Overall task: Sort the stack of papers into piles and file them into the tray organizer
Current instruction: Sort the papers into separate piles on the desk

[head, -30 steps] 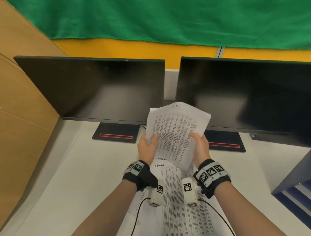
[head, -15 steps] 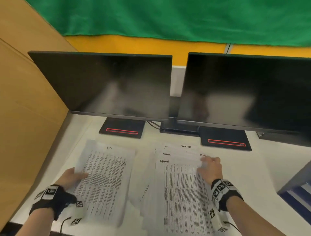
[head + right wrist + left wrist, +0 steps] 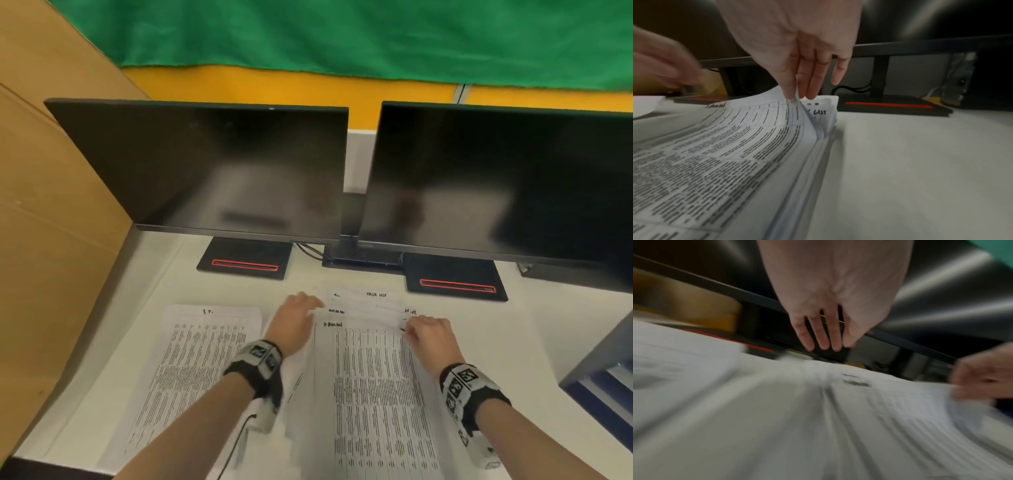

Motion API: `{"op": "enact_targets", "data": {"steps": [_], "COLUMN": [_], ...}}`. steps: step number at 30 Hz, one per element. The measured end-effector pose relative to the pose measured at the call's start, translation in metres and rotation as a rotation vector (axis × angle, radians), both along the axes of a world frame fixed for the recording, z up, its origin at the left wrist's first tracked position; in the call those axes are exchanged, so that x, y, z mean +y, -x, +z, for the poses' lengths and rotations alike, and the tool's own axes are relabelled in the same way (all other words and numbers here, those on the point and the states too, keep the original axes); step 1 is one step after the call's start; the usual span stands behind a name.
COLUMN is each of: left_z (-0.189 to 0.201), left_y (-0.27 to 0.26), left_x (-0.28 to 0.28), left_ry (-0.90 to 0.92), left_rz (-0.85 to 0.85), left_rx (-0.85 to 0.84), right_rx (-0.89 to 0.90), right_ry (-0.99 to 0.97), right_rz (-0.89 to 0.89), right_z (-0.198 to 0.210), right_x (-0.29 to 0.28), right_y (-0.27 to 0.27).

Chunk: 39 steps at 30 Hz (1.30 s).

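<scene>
A stack of printed papers (image 3: 370, 394) lies on the white desk in front of me. A single sorted sheet (image 3: 191, 370) lies flat to its left. My right hand (image 3: 416, 330) pinches the far right corner of the top sheet (image 3: 748, 129) between thumb and fingers and lifts it off the stack. My left hand (image 3: 301, 308) hovers over the stack's far left corner with straight, spread fingers (image 3: 822, 337) and holds nothing. The left wrist view is blurred by motion.
Two dark monitors (image 3: 212, 171) (image 3: 496, 181) stand on black bases (image 3: 245, 262) (image 3: 455, 281) behind the papers. A cardboard wall (image 3: 44, 240) bounds the left. The dark blue tray organizer (image 3: 603, 383) stands at the right edge.
The sheet I held up in both hands now lies flat at the left. My left hand let go of it and swung right to the stack. My right hand has taken hold of the top sheet's corner.
</scene>
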State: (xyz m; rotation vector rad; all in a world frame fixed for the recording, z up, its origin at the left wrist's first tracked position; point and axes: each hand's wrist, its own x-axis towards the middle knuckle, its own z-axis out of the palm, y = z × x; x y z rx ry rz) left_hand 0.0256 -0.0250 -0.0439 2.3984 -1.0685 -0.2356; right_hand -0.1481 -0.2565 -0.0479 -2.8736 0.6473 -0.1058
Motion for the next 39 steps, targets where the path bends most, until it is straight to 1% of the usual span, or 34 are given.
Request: {"op": "enact_targets", "data": {"steps": [2, 4, 5, 7, 8, 10, 12, 14, 16, 18, 19, 22, 24, 28, 31, 35, 37, 39], "left_z": [-0.002, -0.006, -0.009, -0.011, -0.01, -0.007, -0.005, -0.004, -0.006, -0.009, -0.009, -0.011, -0.012, -0.009, -0.008, -0.007, -0.008, -0.007], "left_y": [0.011, 0.008, 0.003, -0.007, -0.011, -0.016, -0.02, -0.024, -0.025, -0.024, -0.023, -0.019, -0.016, -0.008, -0.003, 0.005, 0.006, 0.006], "left_x": [-0.032, -0.049, -0.051, -0.05, -0.049, -0.046, -0.044, -0.042, -0.041, -0.041, -0.042, -0.042, -0.042, -0.039, -0.038, -0.036, -0.036, -0.037], "left_ry": [-0.147, -0.273, -0.283, -0.232, -0.196, -0.14, -0.099, -0.118, -0.18, -0.222, -0.227, -0.228, -0.232, -0.199, -0.169, -0.155, -0.146, -0.127], "left_rz": [-0.143, -0.187, -0.176, -0.114, -0.082, -0.037, -0.044, -0.084, -0.117, -0.122, -0.113, -0.106, -0.126, -0.163, -0.183, -0.218, -0.188, -0.127], "left_rx": [0.057, 0.168, 0.234, 0.372, 0.417, 0.451, 0.455, 0.453, 0.443, 0.398, 0.38, 0.306, 0.239, 0.193, 0.159, 0.187, 0.228, 0.304], "right_rx": [-0.004, 0.014, 0.016, -0.037, -0.079, -0.131, -0.136, -0.144, -0.193, -0.25, -0.269, -0.289, -0.3, -0.279, -0.279, -0.267, -0.263, -0.287], "right_ry": [0.054, 0.118, 0.142, 0.16, 0.153, 0.116, 0.051, -0.058, -0.251, -0.463, -0.525, -0.576, -0.648, -0.752, -0.758, -0.75, -0.715, -0.698], "right_rz": [0.053, 0.062, 0.063, 0.075, 0.093, 0.129, 0.12, 0.09, 0.035, -0.057, -0.102, -0.2, -0.249, -0.27, -0.28, -0.291, -0.287, -0.301], "right_z": [0.001, 0.002, 0.001, 0.0, -0.002, -0.006, -0.008, -0.013, -0.014, -0.013, -0.013, -0.017, -0.017, -0.015, -0.015, -0.015, -0.014, -0.013], "right_x": [0.0, 0.0, 0.0, 0.0, 0.0, 0.004, 0.009, 0.011, 0.014, 0.014, 0.013, 0.009, 0.005, 0.003, 0.005, 0.004, 0.004, 0.003], "right_y": [0.003, 0.009, 0.013, 0.021, 0.026, 0.035, 0.043, 0.05, 0.054, 0.053, 0.051, 0.044, 0.041, 0.034, 0.032, 0.031, 0.03, 0.031]}}
